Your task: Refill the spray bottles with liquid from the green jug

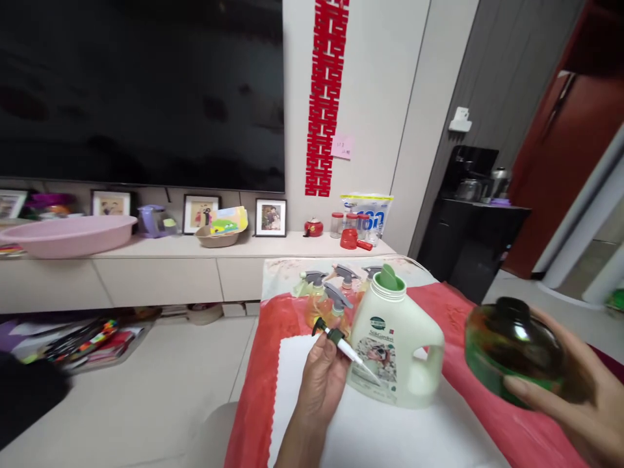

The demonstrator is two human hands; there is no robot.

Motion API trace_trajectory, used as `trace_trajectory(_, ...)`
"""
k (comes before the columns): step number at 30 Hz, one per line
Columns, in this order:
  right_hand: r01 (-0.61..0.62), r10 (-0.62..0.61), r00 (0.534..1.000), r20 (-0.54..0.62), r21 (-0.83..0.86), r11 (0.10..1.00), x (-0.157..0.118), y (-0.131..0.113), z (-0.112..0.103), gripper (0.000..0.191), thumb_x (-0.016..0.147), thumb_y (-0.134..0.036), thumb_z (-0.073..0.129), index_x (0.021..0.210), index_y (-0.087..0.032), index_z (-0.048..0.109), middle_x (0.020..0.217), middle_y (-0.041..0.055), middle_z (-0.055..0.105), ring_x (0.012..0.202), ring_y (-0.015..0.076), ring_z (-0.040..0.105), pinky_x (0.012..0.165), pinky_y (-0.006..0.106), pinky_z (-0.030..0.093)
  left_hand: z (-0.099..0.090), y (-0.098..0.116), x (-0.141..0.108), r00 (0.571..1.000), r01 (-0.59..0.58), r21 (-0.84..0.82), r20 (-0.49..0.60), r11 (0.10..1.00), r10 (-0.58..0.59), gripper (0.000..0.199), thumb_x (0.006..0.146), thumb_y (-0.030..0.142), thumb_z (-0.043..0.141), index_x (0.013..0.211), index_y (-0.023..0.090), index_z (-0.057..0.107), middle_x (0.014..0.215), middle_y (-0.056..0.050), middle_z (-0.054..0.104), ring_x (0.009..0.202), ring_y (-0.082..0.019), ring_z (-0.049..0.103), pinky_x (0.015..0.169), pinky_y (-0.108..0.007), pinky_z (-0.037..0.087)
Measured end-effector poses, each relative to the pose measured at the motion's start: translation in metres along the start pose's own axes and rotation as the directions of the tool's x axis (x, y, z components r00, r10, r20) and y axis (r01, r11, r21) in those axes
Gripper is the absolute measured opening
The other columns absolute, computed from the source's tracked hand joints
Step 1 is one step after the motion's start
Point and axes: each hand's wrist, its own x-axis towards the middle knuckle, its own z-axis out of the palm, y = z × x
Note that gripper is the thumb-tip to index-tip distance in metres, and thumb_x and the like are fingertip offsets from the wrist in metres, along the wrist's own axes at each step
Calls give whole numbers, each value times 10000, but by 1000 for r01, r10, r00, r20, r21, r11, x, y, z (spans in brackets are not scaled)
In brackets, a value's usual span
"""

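Between the fingers of my left hand (pixel 322 377) is a pump dispenser top (pixel 347 349) with a dark collar and a white tube, its tube slanting down to the right in front of the jug. My right hand (pixel 580 390) is wrapped round a dark, translucent green-brown bottle (pixel 514 351), tilted at the right; motion blurs it a little. A pale green detergent jug (pixel 394 344) stands upright between my hands, its mouth uncapped and a green spout showing. Behind the jug are several spray bottles (pixel 336 302) with grey trigger heads.
A white sheet (pixel 390 435) lies over the red table cover (pixel 258 390). Along the back wall, a low cabinet (pixel 160 276) bears a pink basin (pixel 73 235), framed pictures, a red teapot (pixel 313 227) and a red cup (pixel 348 238). A black cabinet (pixel 468 247) stands at the right.
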Motion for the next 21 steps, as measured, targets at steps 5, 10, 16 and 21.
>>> trace_trajectory(5, 77, -70, 997, 44, -166, 983, 30, -43, -3, 963, 671, -636, 757, 1509, -346, 381, 1429, 41, 514, 1227, 323, 579, 946, 379, 586, -8, -3, 0, 998, 68, 3, 11, 998, -68, 463, 611, 236, 934, 1040, 195, 765, 922, -48, 749, 816, -126, 684, 793, -227, 557)
trace_trajectory(10, 285, -250, 958, 142, -337, 897, 53, -68, -3, 893, 762, -639, 697, 1509, -257, 392, 1417, 105, 515, 1208, 320, 591, 933, 417, 580, -9, -1, -2, 997, 81, 25, -5, 996, -81, 443, 634, 239, 922, 1043, 195, 759, 939, -49, 744, 816, -122, 681, 810, -237, 560)
trace_trajectory(16, 446, -382, 895, 231, -413, 794, 74, -79, 2, 835, 839, -555, 648, 1540, -246, 317, 1382, 117, 531, 1136, 278, 623, 877, 366, 580, -6, -1, -5, 995, 86, 10, -43, 996, -86, 441, 612, 239, 934, 1012, 174, 759, 918, -57, 739, 817, -120, 682, 800, -223, 558)
trace_trajectory(21, 542, -455, 840, 295, -454, 707, 85, -87, 8, 807, 861, -490, 634, 1541, -234, 285, 1373, 114, 524, 1154, 255, 598, 912, 365, 551, -6, -1, -5, 995, 95, 12, -42, 995, -95, 436, 626, 260, 928, 1019, 180, 757, 935, -53, 732, 827, -119, 677, 794, -225, 554)
